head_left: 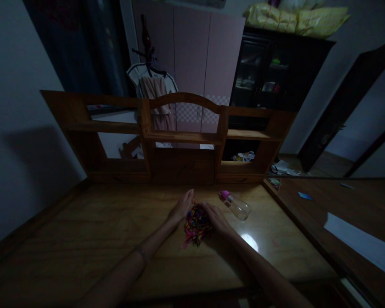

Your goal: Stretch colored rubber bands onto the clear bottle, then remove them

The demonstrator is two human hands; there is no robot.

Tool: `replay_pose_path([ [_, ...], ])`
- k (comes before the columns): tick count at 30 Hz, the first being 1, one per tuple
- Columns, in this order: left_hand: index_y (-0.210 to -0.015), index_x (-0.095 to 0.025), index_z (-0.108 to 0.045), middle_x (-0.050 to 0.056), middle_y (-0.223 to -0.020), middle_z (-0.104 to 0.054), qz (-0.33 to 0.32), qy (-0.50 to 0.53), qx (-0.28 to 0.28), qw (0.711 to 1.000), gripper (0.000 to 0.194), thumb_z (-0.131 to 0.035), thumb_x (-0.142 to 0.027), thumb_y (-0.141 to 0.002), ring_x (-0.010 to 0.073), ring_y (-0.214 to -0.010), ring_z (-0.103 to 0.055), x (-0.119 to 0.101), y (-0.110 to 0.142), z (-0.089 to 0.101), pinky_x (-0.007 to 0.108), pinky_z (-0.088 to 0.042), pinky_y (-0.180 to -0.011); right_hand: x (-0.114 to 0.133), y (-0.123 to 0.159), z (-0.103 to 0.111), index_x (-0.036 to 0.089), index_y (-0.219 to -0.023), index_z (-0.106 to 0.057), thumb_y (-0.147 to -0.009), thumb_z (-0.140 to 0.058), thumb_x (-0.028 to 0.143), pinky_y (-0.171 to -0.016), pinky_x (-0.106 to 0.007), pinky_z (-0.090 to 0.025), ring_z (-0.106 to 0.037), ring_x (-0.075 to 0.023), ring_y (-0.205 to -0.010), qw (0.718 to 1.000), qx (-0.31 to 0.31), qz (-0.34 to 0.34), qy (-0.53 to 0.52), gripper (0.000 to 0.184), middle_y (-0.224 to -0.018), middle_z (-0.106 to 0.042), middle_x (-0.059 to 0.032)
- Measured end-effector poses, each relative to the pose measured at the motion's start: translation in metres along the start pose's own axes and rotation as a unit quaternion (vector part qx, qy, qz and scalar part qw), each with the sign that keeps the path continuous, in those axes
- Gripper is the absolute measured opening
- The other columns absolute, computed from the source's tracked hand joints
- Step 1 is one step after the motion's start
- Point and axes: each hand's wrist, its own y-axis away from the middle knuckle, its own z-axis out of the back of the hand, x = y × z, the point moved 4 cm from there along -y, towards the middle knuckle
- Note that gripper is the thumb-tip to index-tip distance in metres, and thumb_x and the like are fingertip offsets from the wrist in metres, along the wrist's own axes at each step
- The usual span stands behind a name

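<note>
A loose heap of thin multicoloured cords [197, 226], with pink, yellow, blue and dark strands, lies on the wooden desktop [115, 226]. On its left side is my left hand [182, 208], fingers stretched forward and the palm turned toward the heap. My right hand [216, 218] cups the right side, its fingers slightly bent and touching the strands; part of them is hard to make out in the dim light. A clear bottle [239, 207] with a pink cap lies on its side just right of my right hand.
A wooden shelf unit [182, 137] rises along the desk's back edge. To the right, a lower brown surface [308, 214] holds a white sheet [362, 241] and a small blue card [304, 196]. Pale wardrobe doors [192, 55] and a dark cabinet [276, 72] stand behind.
</note>
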Motion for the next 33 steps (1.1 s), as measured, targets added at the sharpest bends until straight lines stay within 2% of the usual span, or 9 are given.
replay_pose_path([
  [3,-0.115,-0.013,-0.067,0.013,-0.119,-0.069,-0.007,0.046,0.09,0.995,0.06,-0.033,-0.058,-0.094,0.0249,-0.116,-0.06,0.0,-0.002,-0.006,0.041,-0.039,-0.107,-0.002,0.001,-0.002,0.02,-0.11,-0.069,-0.097,-0.035,0.05,-0.1,-0.036,-0.043,-0.061,-0.023,-0.108,0.999,-0.029,-0.004,-0.032,0.047,-0.114,-0.069,-0.0066],
  [7,-0.112,-0.014,-0.07,0.009,-0.116,-0.071,-0.004,0.127,0.191,0.973,0.061,-0.038,-0.062,-0.091,0.0269,-0.113,-0.062,-0.007,0.01,-0.01,0.042,-0.04,-0.107,-0.017,0.001,0.015,0.021,-0.105,-0.07,-0.094,-0.037,0.05,-0.097,-0.039,-0.046,-0.06,-0.025,-0.111,0.991,-0.116,-0.055,-0.041,0.045,-0.115,-0.068,-0.0088],
  [11,-0.107,-0.014,-0.073,0.009,-0.114,-0.072,0.025,0.165,0.21,0.963,0.06,-0.041,-0.062,-0.09,0.0278,-0.111,-0.064,-0.012,0.018,-0.006,0.041,-0.04,-0.106,-0.027,0.004,0.03,0.023,-0.106,-0.069,-0.094,-0.039,0.046,-0.096,-0.041,-0.046,-0.06,-0.0242,-0.111,0.985,-0.156,-0.078,-0.019,0.04,-0.116,-0.066,-0.0081],
  [16,-0.101,-0.012,-0.074,0.012,-0.109,-0.073,0.057,0.209,0.205,0.954,0.063,-0.043,-0.065,-0.087,0.0284,-0.108,-0.065,-0.004,0.019,-0.006,0.042,-0.04,-0.106,-0.014,0.015,0.013,0.022,-0.11,-0.067,-0.097,-0.033,0.048,-0.097,-0.038,-0.046,-0.061,-0.0219,-0.107,0.992,-0.116,-0.049,0.02,0.044,-0.113,-0.068,-0.0075],
  [22,-0.094,-0.011,-0.073,0.014,-0.099,-0.075,0.087,0.198,0.133,0.967,0.055,-0.049,-0.059,-0.085,0.0276,-0.096,-0.07,-0.006,0.028,0.004,0.042,-0.047,-0.097,0.004,0.022,-0.01,0.021,-0.109,-0.063,-0.1,-0.031,0.048,-0.095,-0.034,-0.048,-0.062,-0.02,-0.104,0.995,-0.091,-0.022,0.025,0.044,-0.108,-0.068,-0.0061],
  [25,-0.093,-0.013,-0.071,0.013,-0.1,-0.074,0.105,0.204,0.073,0.971,0.051,-0.048,-0.058,-0.085,0.0263,-0.094,-0.07,-0.01,0.035,0.006,0.041,-0.049,-0.092,0.012,0.024,-0.006,0.021,-0.115,-0.061,-0.1,-0.032,0.044,-0.099,-0.037,-0.046,-0.06,-0.0206,-0.109,0.988,-0.115,-0.002,0.103,0.04,-0.113,-0.066,-0.008],
  [27,-0.092,-0.013,-0.07,0.012,-0.101,-0.073,0.096,0.226,0.032,0.969,0.048,-0.05,-0.056,-0.085,0.025,-0.096,-0.069,-0.01,0.036,0.006,0.039,-0.05,-0.092,0.023,0.027,-0.009,0.021,-0.126,-0.056,-0.098,-0.039,0.043,-0.105,-0.041,-0.041,-0.054,-0.0222,-0.119,0.974,-0.104,0.047,0.195,0.039,-0.127,-0.059,-0.0108],
  [30,-0.089,-0.014,-0.07,0.011,-0.098,-0.073,0.07,0.232,-0.019,0.97,0.045,-0.049,-0.053,-0.085,0.0236,-0.096,-0.068,-0.002,0.031,0.012,0.038,-0.05,-0.093,0.039,0.033,-0.033,0.018,-0.144,-0.039,-0.085,-0.058,0.049,-0.114,-0.05,-0.029,-0.036,-0.0293,-0.137,0.93,-0.014,0.135,0.342,0.069,-0.147,-0.041,-0.0147],
  [33,-0.084,-0.015,-0.07,0.01,-0.093,-0.072,0.056,0.213,-0.053,0.974,0.04,-0.048,-0.047,-0.085,0.023,-0.094,-0.067,0.008,0.022,0.022,0.038,-0.049,-0.093,0.044,0.037,-0.061,0.016,-0.151,-0.027,-0.074,-0.067,0.057,-0.116,-0.06,-0.017,-0.021,-0.0372,-0.144,0.882,0.036,0.157,0.442,0.096,-0.156,-0.026,-0.0173],
])
